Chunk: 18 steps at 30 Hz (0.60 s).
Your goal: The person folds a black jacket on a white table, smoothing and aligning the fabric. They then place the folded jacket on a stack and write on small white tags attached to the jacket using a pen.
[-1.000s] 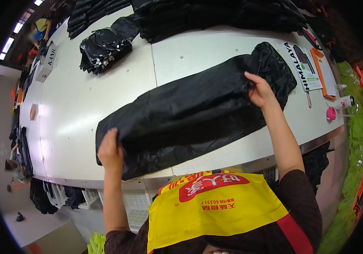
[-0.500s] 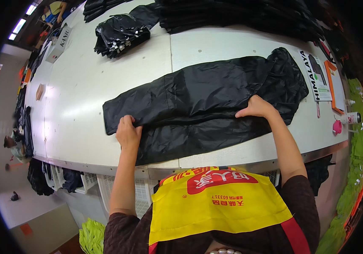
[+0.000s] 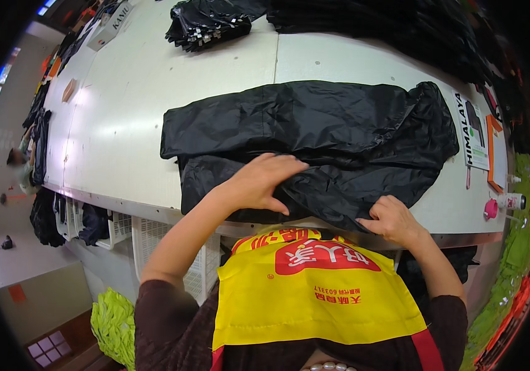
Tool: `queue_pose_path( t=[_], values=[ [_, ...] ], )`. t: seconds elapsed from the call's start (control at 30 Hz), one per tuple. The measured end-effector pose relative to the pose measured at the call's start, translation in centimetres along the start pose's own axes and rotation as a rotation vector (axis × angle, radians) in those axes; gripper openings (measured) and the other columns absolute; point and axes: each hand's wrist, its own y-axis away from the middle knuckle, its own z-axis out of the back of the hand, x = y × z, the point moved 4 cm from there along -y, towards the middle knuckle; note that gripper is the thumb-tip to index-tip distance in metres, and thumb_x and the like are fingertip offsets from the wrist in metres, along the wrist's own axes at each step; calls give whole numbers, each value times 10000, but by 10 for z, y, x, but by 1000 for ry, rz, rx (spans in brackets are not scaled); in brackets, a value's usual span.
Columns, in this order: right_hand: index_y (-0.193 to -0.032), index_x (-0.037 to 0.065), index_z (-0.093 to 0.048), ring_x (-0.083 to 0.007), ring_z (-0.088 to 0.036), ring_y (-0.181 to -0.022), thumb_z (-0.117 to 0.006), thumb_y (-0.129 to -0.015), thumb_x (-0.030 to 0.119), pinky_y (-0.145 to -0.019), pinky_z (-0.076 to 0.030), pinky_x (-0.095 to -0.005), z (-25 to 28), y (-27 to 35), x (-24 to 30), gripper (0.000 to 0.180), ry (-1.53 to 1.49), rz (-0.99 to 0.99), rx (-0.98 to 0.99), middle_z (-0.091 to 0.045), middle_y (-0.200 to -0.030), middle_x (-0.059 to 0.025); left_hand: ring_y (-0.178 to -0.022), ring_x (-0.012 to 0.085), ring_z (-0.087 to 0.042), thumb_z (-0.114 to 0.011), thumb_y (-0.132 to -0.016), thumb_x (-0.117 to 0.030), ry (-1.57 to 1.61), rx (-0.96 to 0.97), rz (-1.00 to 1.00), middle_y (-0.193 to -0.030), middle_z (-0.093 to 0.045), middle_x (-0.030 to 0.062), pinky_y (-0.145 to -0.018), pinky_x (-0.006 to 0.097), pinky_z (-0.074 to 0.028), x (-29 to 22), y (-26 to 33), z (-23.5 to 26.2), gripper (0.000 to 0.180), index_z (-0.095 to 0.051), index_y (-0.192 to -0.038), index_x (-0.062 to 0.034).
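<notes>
Presumably light, slick black cloth (I note sheen): pinch its near edge, as right hand does; left hand splayed over it.

- Right hand: curled fingertips hidden, gripping black garment.
- Garment patch under left hand: covered.
- Surface, near edge: middle hidden by apron.
- Far black stack, tagged bundle: cut off at top; tags too small.
- Person past left edge: blurred.
</notes>
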Motion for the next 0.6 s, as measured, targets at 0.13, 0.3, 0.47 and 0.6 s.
queue_pose_path(
  t=[0.13,0.3,0.47,0.6],
  values=[
    [-816,136,-668,-186,-467,-689,-702,-713,108,-591,-399,-295,-3,18,9,112,69,-11,-119,-461,-710,-21,-969,315,-608,-778,-615,-349,-160,844,448,-1002,-658,128,-835,399,-469,24,0,-39,660,-573,-1195,-111],
    [-785,83,-660,-210,-503,-715,-668,-631,4,-579,-434,-306,0,30,-3,173,25,-129,-221,-486,-727,-49,-968,310,-624,-768,-625,-373,-44,934,759,-1015,-661,155,-814,359,-494,63,66,-15,631,-607,-1164,-88],
    [-955,44,-595,-324,-569,-887,-639,-561,-42,-730,-482,-358,5,24,-31,405,-154,-391,-207,-574,-900,-119,-995,315,-616,-752,-676,-375,62,729,929,-1078,-639,192,-883,337,-476,54,131,-1,696,-548,-1234,-14],
    [-1093,59,-500,-353,-606,-915,-674,-653,55,-786,-469,-344,6,32,-76,474,-403,-717,-103,-622,-966,-173,-875,236,-624,-726,-747,-278,109,474,867,-978,-658,157,-812,313,-490,33,123,33,467,-604,-1108,-8]
  ],
)
